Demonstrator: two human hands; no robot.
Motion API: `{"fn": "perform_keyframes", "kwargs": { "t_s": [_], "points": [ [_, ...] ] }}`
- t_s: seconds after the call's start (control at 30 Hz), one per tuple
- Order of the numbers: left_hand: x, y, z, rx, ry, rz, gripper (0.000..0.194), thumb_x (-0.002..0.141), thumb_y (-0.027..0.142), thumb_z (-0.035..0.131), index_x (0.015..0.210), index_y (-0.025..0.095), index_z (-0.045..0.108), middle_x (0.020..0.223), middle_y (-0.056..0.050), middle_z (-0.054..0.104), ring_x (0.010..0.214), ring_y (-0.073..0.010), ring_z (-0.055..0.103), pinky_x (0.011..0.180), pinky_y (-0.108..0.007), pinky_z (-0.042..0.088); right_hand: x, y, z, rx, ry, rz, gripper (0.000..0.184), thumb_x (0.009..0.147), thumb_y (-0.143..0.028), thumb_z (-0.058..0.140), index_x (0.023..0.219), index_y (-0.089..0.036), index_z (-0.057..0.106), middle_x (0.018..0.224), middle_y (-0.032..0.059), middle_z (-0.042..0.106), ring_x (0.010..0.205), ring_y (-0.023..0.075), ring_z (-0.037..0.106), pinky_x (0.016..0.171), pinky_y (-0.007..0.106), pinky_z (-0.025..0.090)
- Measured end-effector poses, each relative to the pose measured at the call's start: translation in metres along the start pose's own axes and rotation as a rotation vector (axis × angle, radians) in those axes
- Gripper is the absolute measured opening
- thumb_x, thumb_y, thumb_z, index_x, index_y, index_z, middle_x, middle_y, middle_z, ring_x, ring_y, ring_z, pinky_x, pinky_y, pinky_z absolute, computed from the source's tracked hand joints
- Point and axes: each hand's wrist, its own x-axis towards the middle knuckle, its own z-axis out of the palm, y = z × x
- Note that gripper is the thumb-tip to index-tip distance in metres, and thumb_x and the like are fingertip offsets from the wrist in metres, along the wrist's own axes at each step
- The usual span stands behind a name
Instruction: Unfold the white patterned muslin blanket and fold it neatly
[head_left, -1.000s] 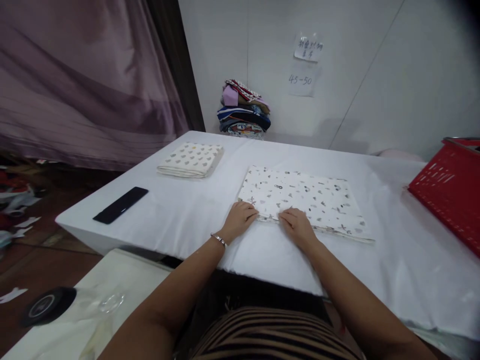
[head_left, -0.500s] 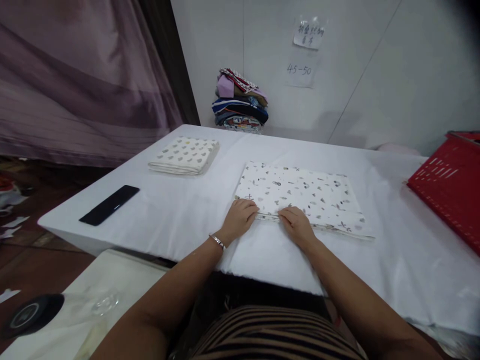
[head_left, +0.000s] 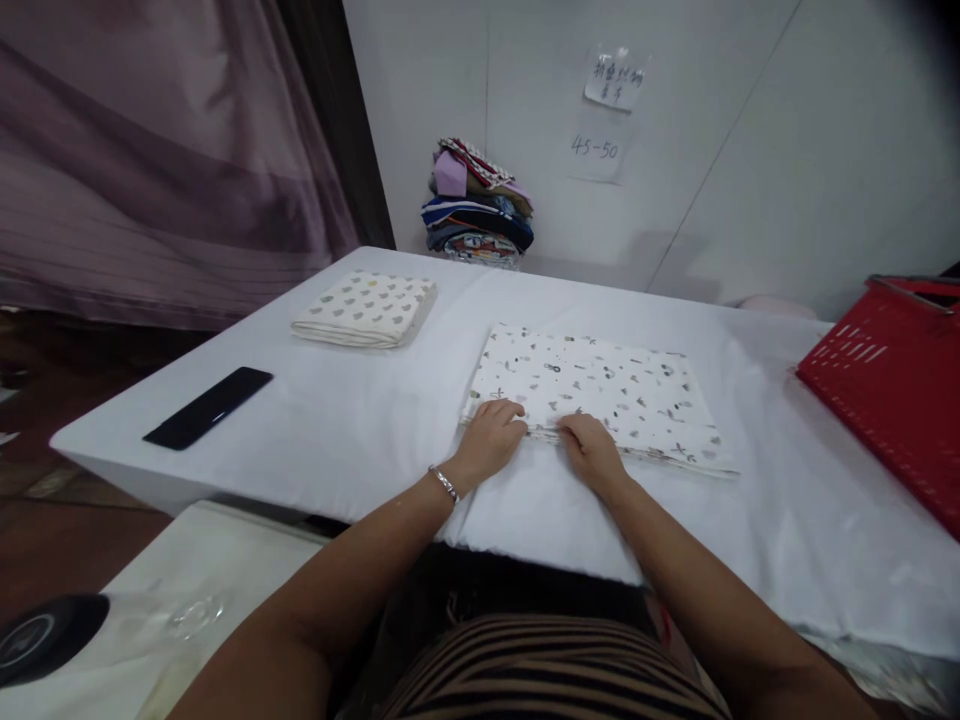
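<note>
A folded white cloth (head_left: pixel 611 390) with small grey-green prints lies flat on the white-covered table in front of me. My left hand (head_left: pixel 491 438) is at its near edge, left of the middle, fingers curled over the layers there. A short way to the right, my right hand (head_left: pixel 591 447) pinches the same edge between thumb and fingers. The undersides of the fingers are hidden. Farther back on the left rests a second folded cloth (head_left: pixel 367 308), cream with grey-green motifs, untouched by either hand.
A black phone-like slab (head_left: pixel 210 407) lies at the table's left. The red basket (head_left: pixel 892 380) stands at the right edge. Folded fabrics (head_left: pixel 480 205) are piled behind the table against the wall. A pale surface (head_left: pixel 225 545) at lower left carries a dark round object (head_left: pixel 56 635).
My left hand has slid slightly right along the near edge, closer to my right hand, its fingers a little more bent. My right hand stays nearly in place. The view has shifted slightly.
</note>
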Motion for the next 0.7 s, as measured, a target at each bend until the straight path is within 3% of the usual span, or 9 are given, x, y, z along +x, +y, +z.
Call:
{"fn": "perform_keyframes", "kwargs": {
  "t_s": [0.4,0.7],
  "points": [
    [0.0032,-0.0008,0.001,-0.018,-0.111,-0.048,0.014,0.087,0.021,0.048,0.088,0.02,0.063,0.098,-0.004,0.057,0.098,-0.02,0.047,0.087,-0.036,0.038,0.0022,-0.0047,-0.0052,0.033,-0.044,-0.048,0.021,0.082,-0.012,0.045,0.095,-0.02,0.059,0.101,0.008,0.063,0.092,0.0216,0.056,0.08,0.039,0.045],
    [0.003,-0.0019,0.0025,-0.032,-0.059,-0.005,0.015,0.088,0.015,0.046,0.086,0.019,0.06,0.101,-0.003,0.059,0.098,-0.0185,0.048,0.086,-0.035,0.039,0.003,-0.007,-0.0056,0.001,-0.058,-0.065,0.018,0.086,-0.024,0.05,0.1,-0.02,0.06,0.099,0.0091,0.063,0.09,0.0217,0.056,0.079,0.039,0.045]
  ]
}}
